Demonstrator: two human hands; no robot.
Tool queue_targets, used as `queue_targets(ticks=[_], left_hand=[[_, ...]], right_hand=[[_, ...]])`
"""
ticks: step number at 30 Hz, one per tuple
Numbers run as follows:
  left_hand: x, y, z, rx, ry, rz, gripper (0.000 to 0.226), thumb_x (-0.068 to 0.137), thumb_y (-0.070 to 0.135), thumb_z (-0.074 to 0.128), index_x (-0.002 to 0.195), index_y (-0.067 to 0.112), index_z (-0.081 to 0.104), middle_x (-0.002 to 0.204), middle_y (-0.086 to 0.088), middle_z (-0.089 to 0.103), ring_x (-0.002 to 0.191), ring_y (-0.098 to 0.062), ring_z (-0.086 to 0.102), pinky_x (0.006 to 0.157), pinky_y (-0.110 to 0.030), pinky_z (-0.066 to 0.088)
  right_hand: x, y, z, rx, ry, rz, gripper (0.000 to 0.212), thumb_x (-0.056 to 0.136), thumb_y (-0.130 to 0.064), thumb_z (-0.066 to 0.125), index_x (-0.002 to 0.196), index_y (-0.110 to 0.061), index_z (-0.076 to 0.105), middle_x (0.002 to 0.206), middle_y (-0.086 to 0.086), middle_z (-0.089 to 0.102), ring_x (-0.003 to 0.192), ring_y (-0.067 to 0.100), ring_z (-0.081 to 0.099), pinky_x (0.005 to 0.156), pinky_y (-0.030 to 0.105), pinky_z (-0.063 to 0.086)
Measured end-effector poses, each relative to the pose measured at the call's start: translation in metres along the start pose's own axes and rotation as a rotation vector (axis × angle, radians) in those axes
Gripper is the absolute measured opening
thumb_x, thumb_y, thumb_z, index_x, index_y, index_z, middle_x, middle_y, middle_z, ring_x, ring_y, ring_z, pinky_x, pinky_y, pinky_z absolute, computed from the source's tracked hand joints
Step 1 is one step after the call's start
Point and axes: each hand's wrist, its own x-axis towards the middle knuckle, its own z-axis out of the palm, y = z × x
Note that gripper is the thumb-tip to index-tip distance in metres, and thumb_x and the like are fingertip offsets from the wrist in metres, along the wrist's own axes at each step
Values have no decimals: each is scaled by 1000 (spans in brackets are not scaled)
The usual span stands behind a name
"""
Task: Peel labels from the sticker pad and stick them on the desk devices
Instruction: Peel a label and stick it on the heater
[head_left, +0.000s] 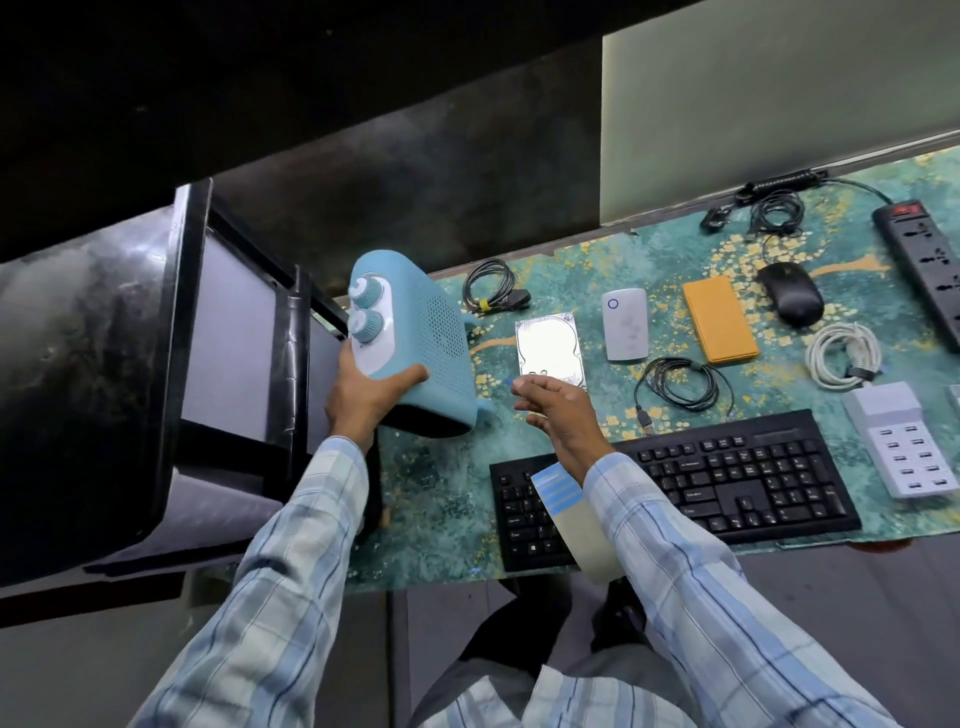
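My left hand (363, 395) grips a light blue heater-like device (421, 343) with two knobs, tilted up off the desk's left end. My right hand (558, 415) hovers just right of it, fingers pinched on a small blue label (514, 383) at the fingertips. The sticker pad (566, 506), a pale strip with blue labels, lies across the left part of the black keyboard (727, 478), partly under my right sleeve. A shiny hard drive (548, 348) lies just beyond my right hand.
On the patterned green mat (441, 519) lie a white router-like box (625, 325), an orange case (719, 325), a black mouse (792, 293), coiled cables (680, 382), a white cable (844, 361), a power strip (924, 265) and a white USB hub (898, 441). A black chair (156, 389) stands at left.
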Motion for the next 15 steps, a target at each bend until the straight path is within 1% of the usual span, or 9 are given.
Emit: queue_targets(ticks=[2, 4, 7, 8, 10, 11, 13, 14, 15], left_hand=[[4, -10, -4, -142, -25, -26, 99, 43, 56, 92, 131, 41, 48, 122, 10, 66, 110, -19, 65, 94, -46, 56], [8, -18, -8, -272, -42, -59, 90, 46, 45, 94, 125, 31, 53, 118, 5, 68, 106, -20, 68, 90, -48, 59], [10, -27, -12, -461, -87, -107, 81, 54, 35, 93, 126, 19, 59, 116, -6, 74, 105, -28, 72, 87, -51, 61], [9, -33, -13, -520, -114, -130, 78, 57, 35, 91, 127, 18, 60, 116, -9, 74, 105, -31, 72, 85, -52, 61], [5, -44, -14, -618, -174, -181, 72, 65, 35, 86, 130, 18, 60, 121, -13, 72, 107, -32, 71, 81, -47, 61], [2, -50, -15, -667, -210, -198, 71, 68, 36, 83, 133, 17, 60, 124, -13, 71, 111, -33, 69, 85, -47, 59], [-5, -61, -12, -782, -285, -222, 70, 73, 35, 79, 137, 14, 59, 130, -13, 68, 124, -35, 62, 101, -53, 50], [-9, -66, -10, -840, -303, -233, 70, 73, 34, 77, 137, 14, 59, 132, -13, 67, 127, -35, 59, 106, -53, 46], [-14, -70, -8, -892, -309, -249, 71, 72, 34, 76, 137, 13, 59, 134, -12, 66, 127, -33, 59, 105, -52, 46]], right_hand=[[4, -1, 1, 6, -1, 12, 4, 89, -16, 77, 91, -13, 77, 84, -1, 74, 74, 13, 61, 66, 22, 48], [7, -3, 5, 11, 5, 15, 4, 89, -15, 77, 91, -12, 77, 85, 3, 72, 78, 15, 61, 65, 21, 47], [12, -7, 9, -11, 10, 19, 3, 88, -13, 77, 85, -14, 77, 92, 9, 73, 89, 19, 61, 67, 24, 44], [14, -9, 9, -18, 10, 20, 3, 87, -12, 76, 85, -14, 78, 94, 10, 73, 92, 20, 60, 68, 24, 43], [18, -12, 8, -19, 12, 20, 3, 85, -11, 76, 86, -12, 79, 94, 9, 74, 94, 21, 60, 68, 25, 42], [20, -15, 7, -7, 11, 24, 5, 85, -11, 76, 85, -12, 80, 93, 8, 75, 94, 22, 59, 68, 26, 42], [22, -20, 4, 26, -7, 52, 8, 85, -12, 74, 89, -10, 81, 97, 8, 76, 96, 22, 59, 72, 28, 43], [23, -24, 4, 36, -29, 78, 10, 86, -14, 73, 91, -10, 81, 103, 8, 77, 98, 22, 60, 77, 29, 44], [23, -28, 2, 40, -58, 105, 10, 86, -15, 73, 88, -13, 82, 107, 6, 77, 101, 22, 62, 84, 31, 44]])
